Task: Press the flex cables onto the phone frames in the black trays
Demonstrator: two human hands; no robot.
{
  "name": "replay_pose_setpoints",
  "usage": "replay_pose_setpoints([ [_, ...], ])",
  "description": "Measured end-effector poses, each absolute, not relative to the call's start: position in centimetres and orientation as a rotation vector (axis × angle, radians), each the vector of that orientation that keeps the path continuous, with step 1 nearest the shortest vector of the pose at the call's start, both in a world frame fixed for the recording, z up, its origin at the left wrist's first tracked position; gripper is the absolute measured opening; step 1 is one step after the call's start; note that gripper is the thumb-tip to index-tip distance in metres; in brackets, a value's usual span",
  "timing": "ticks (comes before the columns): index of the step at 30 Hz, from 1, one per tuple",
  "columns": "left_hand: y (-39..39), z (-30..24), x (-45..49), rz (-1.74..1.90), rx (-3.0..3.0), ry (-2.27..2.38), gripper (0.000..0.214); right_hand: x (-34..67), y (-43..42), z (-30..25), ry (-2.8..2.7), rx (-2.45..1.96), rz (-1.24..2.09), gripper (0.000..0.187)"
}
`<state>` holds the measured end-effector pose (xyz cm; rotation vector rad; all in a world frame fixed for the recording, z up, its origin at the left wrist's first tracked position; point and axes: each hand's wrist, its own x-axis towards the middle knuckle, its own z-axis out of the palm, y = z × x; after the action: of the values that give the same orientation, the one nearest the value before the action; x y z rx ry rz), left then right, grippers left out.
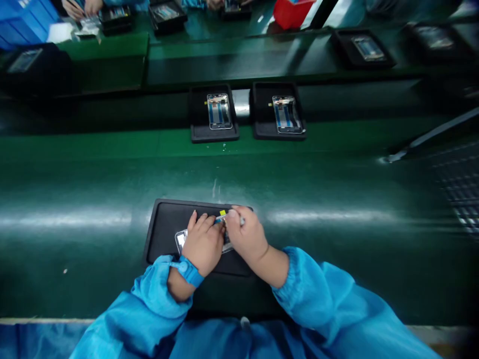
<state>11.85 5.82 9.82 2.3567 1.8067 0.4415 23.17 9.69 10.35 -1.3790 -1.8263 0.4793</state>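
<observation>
A phone frame (181, 240) lies in a black tray (166, 222) directly in front of me, largely covered by my hands. My left hand (204, 244) rests flat over its middle, fingers stretched and pointing away from me; a blue wrist strap (189, 271) circles that wrist. Closed around a slim pale tool (242, 221) is my right hand (247, 234), on the phone's right part. The tool's tip points left, close to my left fingertips and a small yellow tab (223, 213). Its exact kind is not clear.
Two black trays (214, 134) (279, 135) with opened phones stand farther back on the green bench (93, 189). More trays line the far side, where other people's hands work near a blue bin (26, 20) and a red bin (292, 12). A metal rod (430, 134) slants at right.
</observation>
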Motion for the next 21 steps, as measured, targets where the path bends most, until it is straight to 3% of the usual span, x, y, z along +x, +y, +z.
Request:
replay_pose_setpoints([
  [5,5.78,9.84,12.2,0.463,2.424,1.858,0.022,23.72,9.72,10.21,-1.613,-1.505,0.659,0.021],
  [21,5.5,9.35,12.48,0.375,2.469,1.845,0.022,24.19,9.43,10.21,-1.647,-1.451,0.713,0.022],
])
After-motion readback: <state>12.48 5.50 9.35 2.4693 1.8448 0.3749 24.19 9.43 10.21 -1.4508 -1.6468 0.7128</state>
